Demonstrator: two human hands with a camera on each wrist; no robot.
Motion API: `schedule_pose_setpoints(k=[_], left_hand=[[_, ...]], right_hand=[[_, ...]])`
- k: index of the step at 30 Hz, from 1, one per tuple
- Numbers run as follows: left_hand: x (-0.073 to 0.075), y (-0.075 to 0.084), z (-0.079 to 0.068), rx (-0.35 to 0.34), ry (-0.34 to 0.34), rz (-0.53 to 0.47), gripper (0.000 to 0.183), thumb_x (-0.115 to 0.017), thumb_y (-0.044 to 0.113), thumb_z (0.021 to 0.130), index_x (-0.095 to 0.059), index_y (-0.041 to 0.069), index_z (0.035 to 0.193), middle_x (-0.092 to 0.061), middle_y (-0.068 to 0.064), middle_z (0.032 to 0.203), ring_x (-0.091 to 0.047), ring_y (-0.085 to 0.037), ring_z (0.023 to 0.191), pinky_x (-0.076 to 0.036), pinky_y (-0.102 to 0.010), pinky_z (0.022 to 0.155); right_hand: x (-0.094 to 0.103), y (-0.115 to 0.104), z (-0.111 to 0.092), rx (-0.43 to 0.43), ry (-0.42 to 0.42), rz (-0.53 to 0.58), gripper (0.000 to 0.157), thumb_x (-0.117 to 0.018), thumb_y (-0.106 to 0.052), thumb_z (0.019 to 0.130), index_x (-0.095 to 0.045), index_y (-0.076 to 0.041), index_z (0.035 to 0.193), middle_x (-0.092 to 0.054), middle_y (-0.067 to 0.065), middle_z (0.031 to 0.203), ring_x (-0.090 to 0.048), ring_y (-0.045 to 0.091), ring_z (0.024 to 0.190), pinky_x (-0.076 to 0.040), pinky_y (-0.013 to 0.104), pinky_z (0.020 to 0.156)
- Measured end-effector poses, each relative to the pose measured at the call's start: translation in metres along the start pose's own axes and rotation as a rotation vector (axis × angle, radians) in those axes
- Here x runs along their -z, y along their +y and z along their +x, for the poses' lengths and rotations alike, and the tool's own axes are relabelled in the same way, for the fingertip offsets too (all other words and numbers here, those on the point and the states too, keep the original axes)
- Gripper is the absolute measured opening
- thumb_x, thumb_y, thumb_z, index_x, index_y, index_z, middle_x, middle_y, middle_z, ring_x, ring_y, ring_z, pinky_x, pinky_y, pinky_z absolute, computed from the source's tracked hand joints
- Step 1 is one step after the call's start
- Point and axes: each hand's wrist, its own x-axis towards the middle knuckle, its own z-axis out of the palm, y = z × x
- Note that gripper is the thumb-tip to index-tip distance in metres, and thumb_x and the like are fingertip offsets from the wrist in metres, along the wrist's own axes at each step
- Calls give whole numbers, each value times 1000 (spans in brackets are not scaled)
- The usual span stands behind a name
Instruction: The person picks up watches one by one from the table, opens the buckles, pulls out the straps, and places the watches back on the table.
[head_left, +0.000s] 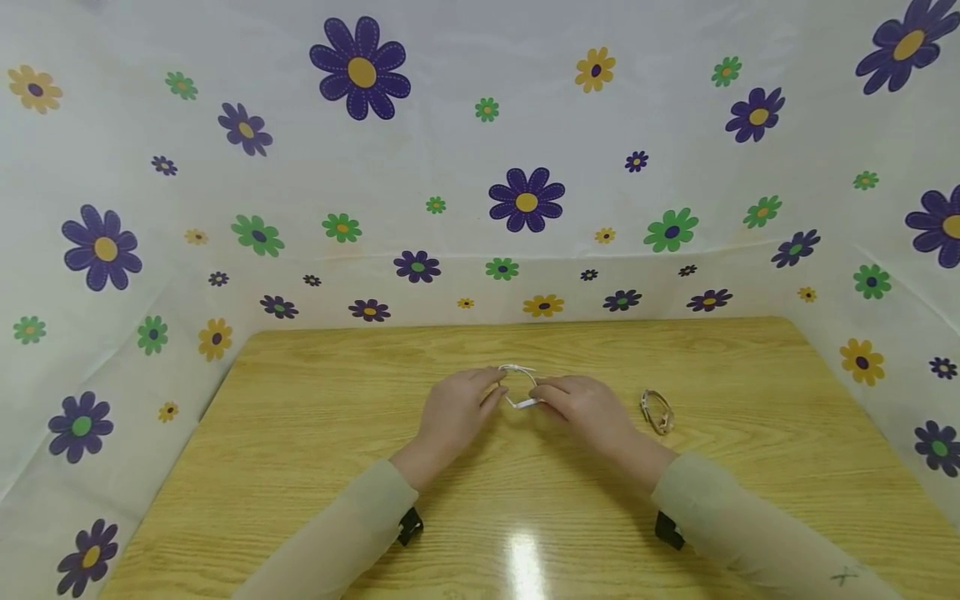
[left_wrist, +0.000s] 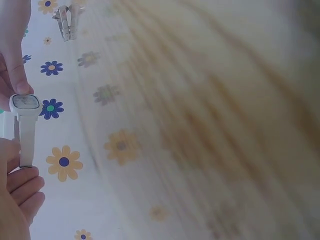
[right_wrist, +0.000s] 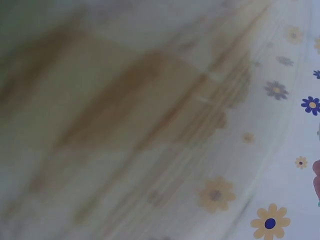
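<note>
A white wristwatch (head_left: 528, 402) is held up between both hands, its strap bent into an open loop. My left hand (head_left: 456, 410) pinches the strap on the left side. My right hand (head_left: 588, 410) grips the watch at its case on the right. The left wrist view shows the watch's square-looking face (left_wrist: 26, 102) close to the right hand's fingertips, with the white strap (left_wrist: 27, 142) running down to the left hand (left_wrist: 22, 200). Only a sliver of fingers (right_wrist: 317, 180) shows at the edge of the right wrist view.
A second watch (head_left: 657, 412), with a metallic-looking band, lies on the wooden table (head_left: 300, 467) right of my right hand. White flower-printed sheeting (head_left: 450, 167) stands behind the table and along both sides.
</note>
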Motion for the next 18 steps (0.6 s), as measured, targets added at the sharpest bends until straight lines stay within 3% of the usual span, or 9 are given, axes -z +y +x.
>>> schedule_pose_setpoints(k=[5,18], left_hand=[[0,0,-2,-22,86,-6,23,-85,21,92,-82,12,113,-83,-7,113,-81,-22,96,-67,-35,76],[1,0,0,-130,281,-20,24,-90,10,86,-83,7,108,-83,-9,111,-82,-22,92,-66,-32,74]], right_hand=[[-3,-4,1,-44,-2,62,24,-90,-10,84,-79,-10,106,-81,8,112,-79,24,100,-66,38,87],[0,-21,9,-315,44,306,15,-85,-6,90,-79,-8,103,-76,10,116,-77,28,106,-65,42,90]])
